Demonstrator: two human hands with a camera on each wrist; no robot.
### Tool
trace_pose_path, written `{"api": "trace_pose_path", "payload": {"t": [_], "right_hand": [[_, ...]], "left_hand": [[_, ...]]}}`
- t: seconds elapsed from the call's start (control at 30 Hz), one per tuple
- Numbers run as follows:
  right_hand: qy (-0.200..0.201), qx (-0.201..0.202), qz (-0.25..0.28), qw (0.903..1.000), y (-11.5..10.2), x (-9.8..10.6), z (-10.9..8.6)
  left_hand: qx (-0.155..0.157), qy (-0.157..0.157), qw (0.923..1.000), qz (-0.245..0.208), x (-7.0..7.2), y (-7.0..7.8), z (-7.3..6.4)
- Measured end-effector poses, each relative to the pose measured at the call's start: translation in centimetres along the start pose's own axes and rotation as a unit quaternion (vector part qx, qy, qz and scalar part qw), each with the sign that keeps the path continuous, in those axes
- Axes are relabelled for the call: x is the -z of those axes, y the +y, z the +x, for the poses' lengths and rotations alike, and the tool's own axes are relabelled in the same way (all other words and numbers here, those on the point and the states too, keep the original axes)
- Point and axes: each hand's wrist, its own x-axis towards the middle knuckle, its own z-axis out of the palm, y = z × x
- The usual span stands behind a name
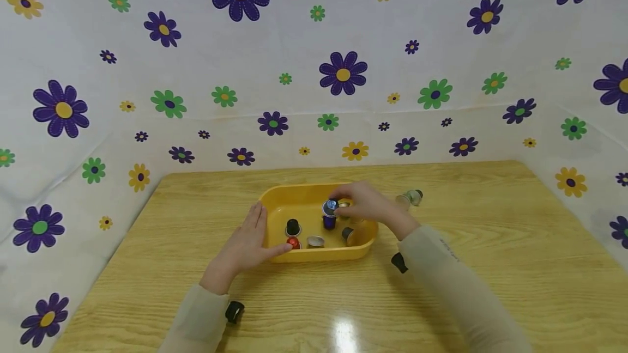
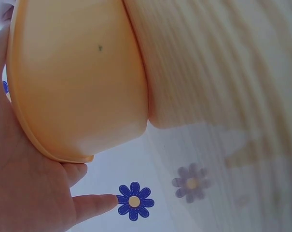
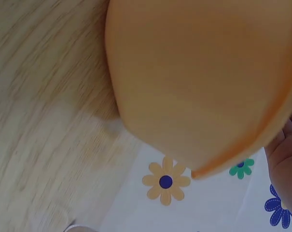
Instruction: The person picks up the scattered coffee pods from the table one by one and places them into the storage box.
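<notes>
A yellow plastic tub (image 1: pixel 321 255) stands on the table with several coffee capsules in it. My left hand (image 1: pixel 244 244) rests on the tub's left end, fingers straight along the rim and thumb over the front edge by a red capsule (image 1: pixel 293 242). Over the tub, my right hand (image 1: pixel 365 204) pinches a light blue capsule (image 1: pixel 331 206) between thumb and fingers. Right below it is a dark blue capsule (image 1: pixel 329 223), which it overlaps in the head view. A black capsule (image 1: pixel 293 226) stands to the left. Both wrist views show mostly the tub's outer wall (image 2: pixel 83 82).
Pale green capsules (image 1: pixel 415 196) lie on the table to the right of the tub, beyond the right forearm. Inside the tub, a silver capsule (image 1: pixel 315 242) and a dark capsule (image 1: pixel 347 233) lie tipped over. A flower-patterned cloth (image 1: pixel 294 70) hangs behind the wooden table (image 1: pixel 191 222).
</notes>
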Motion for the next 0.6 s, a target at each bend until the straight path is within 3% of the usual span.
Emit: {"api": "trace_pose_path", "payload": {"t": [0.6], "right_hand": [[-0.014, 0.025, 0.007, 0.9995, -1.1, -1.9, 2.2]], "left_hand": [[-0.001, 0.002, 1.0, 0.001, 0.0, 0.1, 0.0]]}}
